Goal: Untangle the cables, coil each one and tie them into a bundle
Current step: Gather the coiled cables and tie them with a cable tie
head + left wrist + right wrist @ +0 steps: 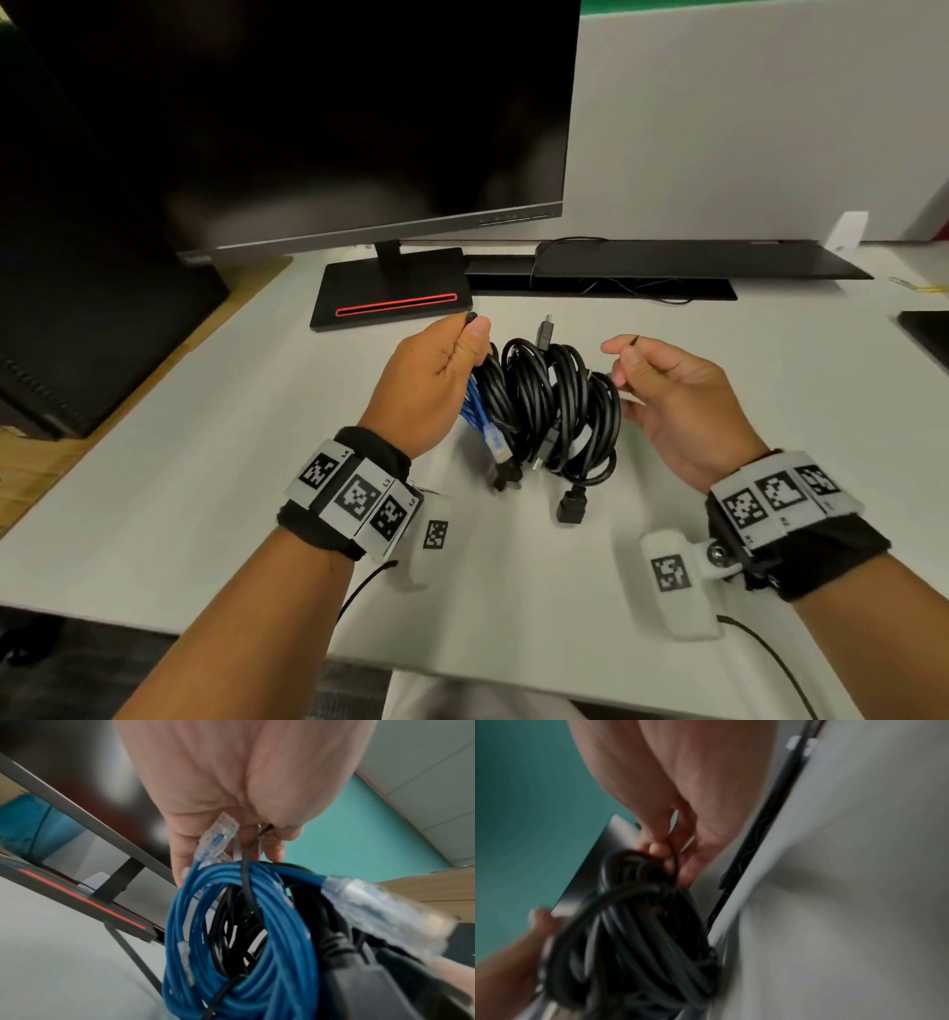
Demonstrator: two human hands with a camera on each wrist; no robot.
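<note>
Cable bundle (544, 406) hangs between both grips, left hand (431, 380) and right hand (683, 406) each pinching a tie end.

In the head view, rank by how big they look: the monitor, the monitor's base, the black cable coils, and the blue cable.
1. monitor
2. monitor's base
3. black cable coils, about as big as the base, so that order is unsure
4. blue cable, mostly hidden

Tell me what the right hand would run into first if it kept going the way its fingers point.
The right hand points left, toward the black cable coils hanging between both hands. It would likely meet those coils first, then the left hand beyond; exact depth is uncertain.
</note>
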